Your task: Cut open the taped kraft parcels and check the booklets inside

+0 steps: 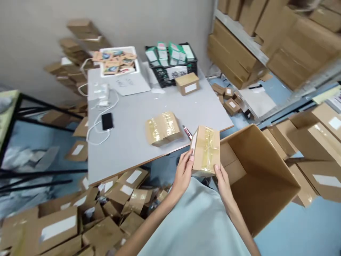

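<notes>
A small cardboard box (206,149) sealed with clear tape is held up in front of me, past the table's near right corner. My left hand (184,164) grips its left side, beside a white label. Closed on its lower right edge is my right hand (222,177). Just left of it, a red and black cutter-like tool (187,133) lies at the table edge. Another taped cardboard box (163,128) rests on the grey table (128,142). To my right stands a large cardboard box (262,177) with its top open and its inside bare.
On the table are a black crate (162,78) of green and white cartons, a labelled box (187,84), a white foam box (130,83), a phone (107,121) and white cables. Cardboard boxes (103,231) crowd the floor at left. Shelving (242,35) stands at right.
</notes>
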`<state>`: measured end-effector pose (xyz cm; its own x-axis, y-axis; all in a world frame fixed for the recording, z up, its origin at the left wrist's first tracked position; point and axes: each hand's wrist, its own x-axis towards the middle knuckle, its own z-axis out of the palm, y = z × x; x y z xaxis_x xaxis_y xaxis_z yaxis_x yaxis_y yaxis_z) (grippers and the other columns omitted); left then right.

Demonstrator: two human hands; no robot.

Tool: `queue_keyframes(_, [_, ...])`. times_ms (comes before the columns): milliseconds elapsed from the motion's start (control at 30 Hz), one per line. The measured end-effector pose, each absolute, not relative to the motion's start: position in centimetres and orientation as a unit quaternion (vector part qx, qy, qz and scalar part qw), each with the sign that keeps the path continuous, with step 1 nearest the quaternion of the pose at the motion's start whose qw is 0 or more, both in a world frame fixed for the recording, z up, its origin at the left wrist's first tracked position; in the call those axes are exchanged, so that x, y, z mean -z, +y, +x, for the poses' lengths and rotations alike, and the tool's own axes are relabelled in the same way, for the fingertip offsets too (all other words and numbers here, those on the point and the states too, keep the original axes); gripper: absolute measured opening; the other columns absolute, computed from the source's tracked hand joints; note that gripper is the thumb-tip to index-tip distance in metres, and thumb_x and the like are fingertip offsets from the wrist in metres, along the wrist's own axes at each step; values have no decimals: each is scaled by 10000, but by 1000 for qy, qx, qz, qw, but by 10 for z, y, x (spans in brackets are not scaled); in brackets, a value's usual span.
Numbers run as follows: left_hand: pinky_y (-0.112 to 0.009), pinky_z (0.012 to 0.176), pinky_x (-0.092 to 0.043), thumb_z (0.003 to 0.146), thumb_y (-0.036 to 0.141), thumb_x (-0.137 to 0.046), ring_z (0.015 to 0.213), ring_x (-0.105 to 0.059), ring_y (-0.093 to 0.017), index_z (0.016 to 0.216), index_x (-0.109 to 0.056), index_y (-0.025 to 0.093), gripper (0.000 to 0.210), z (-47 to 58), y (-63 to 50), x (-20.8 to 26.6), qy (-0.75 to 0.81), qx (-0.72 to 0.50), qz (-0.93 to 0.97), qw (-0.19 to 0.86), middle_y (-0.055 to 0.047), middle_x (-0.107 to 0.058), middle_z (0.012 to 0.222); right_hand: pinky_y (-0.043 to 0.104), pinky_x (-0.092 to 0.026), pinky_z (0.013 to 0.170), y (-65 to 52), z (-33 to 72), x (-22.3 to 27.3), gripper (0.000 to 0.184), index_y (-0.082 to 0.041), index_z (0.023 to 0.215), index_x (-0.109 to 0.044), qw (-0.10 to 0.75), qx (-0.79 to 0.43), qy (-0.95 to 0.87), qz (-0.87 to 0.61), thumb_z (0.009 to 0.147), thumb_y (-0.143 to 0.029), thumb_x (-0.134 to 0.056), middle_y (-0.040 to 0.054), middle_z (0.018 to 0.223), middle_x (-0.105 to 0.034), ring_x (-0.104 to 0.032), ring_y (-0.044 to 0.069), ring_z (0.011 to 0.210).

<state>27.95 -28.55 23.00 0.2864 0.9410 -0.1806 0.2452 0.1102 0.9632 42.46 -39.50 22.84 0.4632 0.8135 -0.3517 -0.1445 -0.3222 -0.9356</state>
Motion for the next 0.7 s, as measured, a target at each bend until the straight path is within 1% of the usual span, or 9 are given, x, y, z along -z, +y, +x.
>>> queue_keyframes(100, [-444,1327,-456,1061,529,-521,1532,-595,-284,1456,-737,283,513,237,-255,-230,537,-345,554,535,-96,-673,1560,538,-489,1305,-347,403,-230,640,-353,1622,-623,497,-469,-302,-665,1080,-688,-555,57,1634,-664,-598,333,1550])
queue_keyframes(233, [-431,1338,-435,1061,478,-487,1558,-561,-279,1503,-698,276,529,176,-203,-226,576,-382,507,515,-83,-649,1587,506,-461,1325,-267,359,-236,669,-332,1642,-611,451,-493,-385,-637,1068,-675,-576,58,1666,-633,-588,333,1555])
queue_keyframes(333, [-419,1333,-442,1067,453,-480,1551,-558,-274,1497,-698,283,510,125,-164,-222,607,-408,483,482,-78,-650,1568,467,-437,1339,-203,316,-236,738,-309,1646,-606,411,-523,-433,-609,1045,-733,-556,51,1673,-627,-557,317,1587])
queue_keyframes(400, [-410,1319,-459,1068,459,-496,1540,-562,-279,1487,-703,287,498,90,-140,-218,632,-417,471,452,-80,-656,1543,451,-442,1331,-164,284,-230,788,-291,1650,-601,381,-548,-456,-589,1030,-774,-537,55,1653,-647,-550,306,1594])
queue_keyframes(467, [-409,1304,-472,1052,477,-554,1523,-568,-288,1498,-692,285,506,56,-119,-207,661,-420,457,421,-89,-653,1530,436,-466,1309,-129,254,-216,793,-289,1652,-599,343,-577,-471,-572,1034,-781,-523,52,1614,-683,-564,294,1581])
queue_keyframes(567, [-415,1297,-469,1016,463,-616,1490,-580,-295,1507,-677,274,530,14,-90,-177,703,-411,429,391,-101,-640,1526,430,-510,1268,-85,215,-182,724,-311,1647,-605,290,-610,-487,-553,1056,-727,-557,40,1522,-750,-621,283,1521])
queue_keyframes(633, [-417,1306,-446,1005,406,-588,1481,-578,-295,1473,-691,256,503,-3,-72,-147,722,-398,409,393,-107,-646,1514,434,-555,1219,-64,195,-152,703,-324,1643,-606,272,-621,-496,-543,1040,-683,-642,40,1455,-787,-682,285,1437])
queue_keyframes(700, [-426,1313,-429,978,335,-556,1482,-568,-301,1437,-702,220,495,-10,-57,-114,729,-376,391,417,-120,-663,1501,437,-603,1151,-48,182,-121,728,-300,1637,-608,272,-625,-509,-526,1009,-652,-720,57,1414,-801,-732,293,1339])
